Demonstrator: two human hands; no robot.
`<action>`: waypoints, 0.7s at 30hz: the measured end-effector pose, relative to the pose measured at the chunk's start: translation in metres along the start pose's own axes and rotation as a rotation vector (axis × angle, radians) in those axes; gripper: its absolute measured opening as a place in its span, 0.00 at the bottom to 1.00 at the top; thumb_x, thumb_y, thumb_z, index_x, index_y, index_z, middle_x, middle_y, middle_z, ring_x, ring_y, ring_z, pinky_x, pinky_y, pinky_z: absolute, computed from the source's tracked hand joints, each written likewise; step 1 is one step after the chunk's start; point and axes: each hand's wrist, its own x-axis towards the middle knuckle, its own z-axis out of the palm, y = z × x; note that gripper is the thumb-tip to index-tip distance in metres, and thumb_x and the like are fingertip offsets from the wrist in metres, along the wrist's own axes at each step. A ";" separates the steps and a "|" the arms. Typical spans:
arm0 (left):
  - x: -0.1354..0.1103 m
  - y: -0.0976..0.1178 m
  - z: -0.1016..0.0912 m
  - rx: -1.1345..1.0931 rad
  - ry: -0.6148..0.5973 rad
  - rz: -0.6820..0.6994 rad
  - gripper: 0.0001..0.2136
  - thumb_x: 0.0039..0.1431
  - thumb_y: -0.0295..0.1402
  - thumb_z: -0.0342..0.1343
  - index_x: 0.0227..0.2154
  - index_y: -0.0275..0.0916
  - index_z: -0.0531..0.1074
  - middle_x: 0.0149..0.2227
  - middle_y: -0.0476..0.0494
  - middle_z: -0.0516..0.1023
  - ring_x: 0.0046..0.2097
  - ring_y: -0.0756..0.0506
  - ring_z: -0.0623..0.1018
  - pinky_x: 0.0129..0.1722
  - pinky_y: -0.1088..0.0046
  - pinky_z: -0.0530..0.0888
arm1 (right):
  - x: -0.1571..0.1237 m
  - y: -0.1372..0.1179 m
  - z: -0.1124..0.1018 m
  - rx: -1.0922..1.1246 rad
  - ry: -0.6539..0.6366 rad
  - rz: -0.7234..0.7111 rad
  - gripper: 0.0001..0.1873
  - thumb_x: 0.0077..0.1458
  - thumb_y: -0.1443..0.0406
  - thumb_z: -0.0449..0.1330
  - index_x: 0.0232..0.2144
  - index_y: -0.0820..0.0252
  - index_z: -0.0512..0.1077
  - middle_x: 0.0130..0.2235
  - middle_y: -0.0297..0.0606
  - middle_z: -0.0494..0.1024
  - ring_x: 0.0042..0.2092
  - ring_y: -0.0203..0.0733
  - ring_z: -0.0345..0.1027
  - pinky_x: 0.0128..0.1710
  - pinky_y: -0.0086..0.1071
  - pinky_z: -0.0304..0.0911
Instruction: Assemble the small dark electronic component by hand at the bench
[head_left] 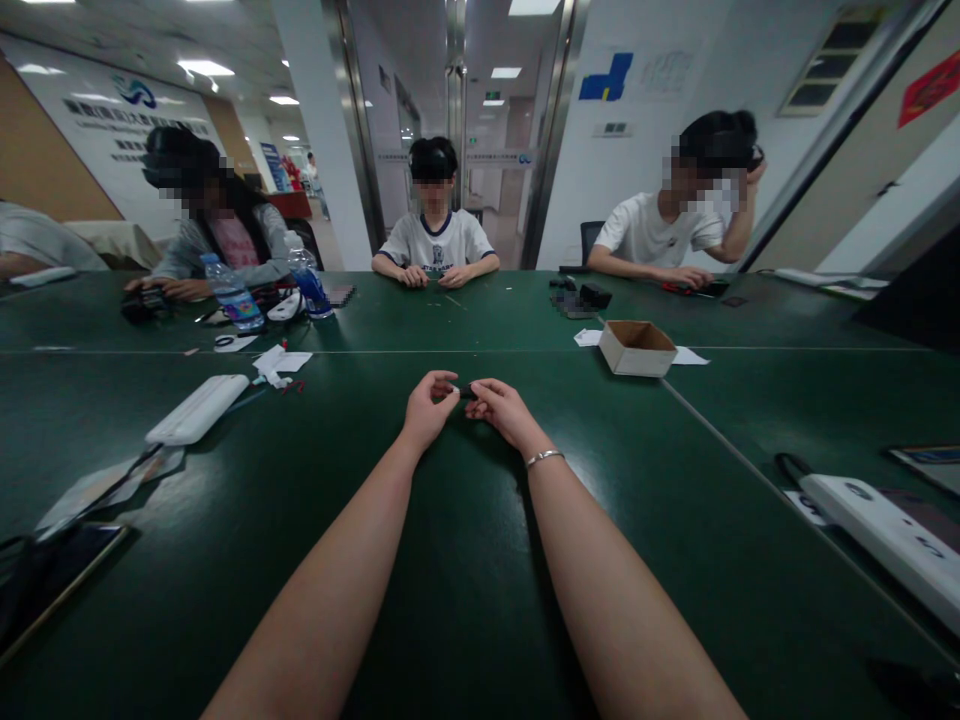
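Both my arms stretch out over the dark green table [465, 600]. My left hand [429, 405] and my right hand [501, 408] meet at the table's middle, fingers curled in a pinch. Between their fingertips sits a small dark object [466, 391], too small to name. Both hands hold it, one on each end. A thin silver bracelet [544, 458] circles my right wrist.
A small open cardboard box [636, 346] stands right of my hands, with white papers beside it. A white oblong case [196, 408] lies at left, another [885, 535] at right. Water bottles [232, 292] stand at far left. Three people sit along the far edge.
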 end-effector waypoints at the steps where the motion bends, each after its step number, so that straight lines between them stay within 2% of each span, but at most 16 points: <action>1: 0.000 0.001 0.000 -0.007 -0.008 0.006 0.12 0.49 0.30 0.58 0.38 0.37 0.72 0.34 0.45 0.75 0.36 0.49 0.74 0.39 0.73 0.70 | 0.000 0.000 0.000 -0.007 0.007 0.001 0.18 0.45 0.56 0.69 0.32 0.62 0.71 0.22 0.35 0.75 0.24 0.35 0.70 0.26 0.27 0.67; 4: 0.000 0.003 0.000 -0.048 -0.034 0.010 0.09 0.49 0.32 0.59 0.34 0.36 0.73 0.35 0.44 0.76 0.37 0.48 0.75 0.42 0.70 0.71 | -0.003 -0.002 0.000 0.001 0.007 -0.019 0.16 0.44 0.60 0.68 0.34 0.61 0.70 0.22 0.31 0.73 0.23 0.33 0.69 0.26 0.27 0.68; 8: 0.001 0.003 0.001 -0.094 -0.040 -0.026 0.09 0.49 0.33 0.59 0.33 0.36 0.73 0.34 0.44 0.77 0.37 0.47 0.77 0.43 0.68 0.72 | -0.005 -0.005 0.002 0.020 -0.029 -0.051 0.22 0.41 0.68 0.69 0.41 0.56 0.70 0.29 0.28 0.74 0.22 0.29 0.66 0.32 0.31 0.72; 11: 0.001 0.002 0.001 -0.092 -0.051 -0.021 0.09 0.49 0.34 0.59 0.33 0.36 0.73 0.35 0.44 0.77 0.38 0.47 0.77 0.43 0.68 0.73 | -0.004 -0.005 0.003 -0.042 -0.006 -0.013 0.15 0.49 0.61 0.65 0.40 0.58 0.69 0.24 0.29 0.72 0.19 0.29 0.62 0.27 0.31 0.71; 13: 0.001 0.002 0.001 -0.097 -0.057 -0.016 0.09 0.49 0.34 0.59 0.33 0.36 0.73 0.34 0.44 0.77 0.37 0.47 0.77 0.42 0.68 0.73 | -0.003 -0.005 0.003 -0.080 -0.013 -0.019 0.13 0.52 0.59 0.63 0.38 0.59 0.70 0.23 0.28 0.70 0.17 0.28 0.59 0.23 0.29 0.69; 15: 0.001 0.003 0.001 -0.107 -0.042 -0.016 0.08 0.49 0.33 0.59 0.32 0.36 0.73 0.33 0.44 0.77 0.36 0.47 0.77 0.42 0.69 0.73 | -0.003 -0.006 0.003 -0.071 -0.048 -0.043 0.16 0.47 0.64 0.66 0.40 0.57 0.70 0.28 0.28 0.72 0.18 0.27 0.60 0.25 0.29 0.70; 17: 0.001 0.004 0.000 -0.110 -0.029 -0.019 0.08 0.48 0.32 0.59 0.32 0.36 0.73 0.33 0.44 0.77 0.36 0.47 0.77 0.42 0.69 0.73 | -0.005 -0.007 0.003 -0.029 -0.069 -0.040 0.25 0.44 0.68 0.67 0.45 0.54 0.68 0.32 0.29 0.73 0.21 0.28 0.65 0.30 0.31 0.72; 21: 0.001 0.005 -0.001 -0.100 -0.035 -0.015 0.07 0.49 0.32 0.58 0.32 0.36 0.73 0.33 0.44 0.77 0.36 0.47 0.76 0.42 0.69 0.73 | -0.007 -0.009 0.003 -0.007 -0.030 0.009 0.19 0.51 0.63 0.62 0.46 0.56 0.66 0.28 0.29 0.71 0.19 0.29 0.63 0.28 0.32 0.72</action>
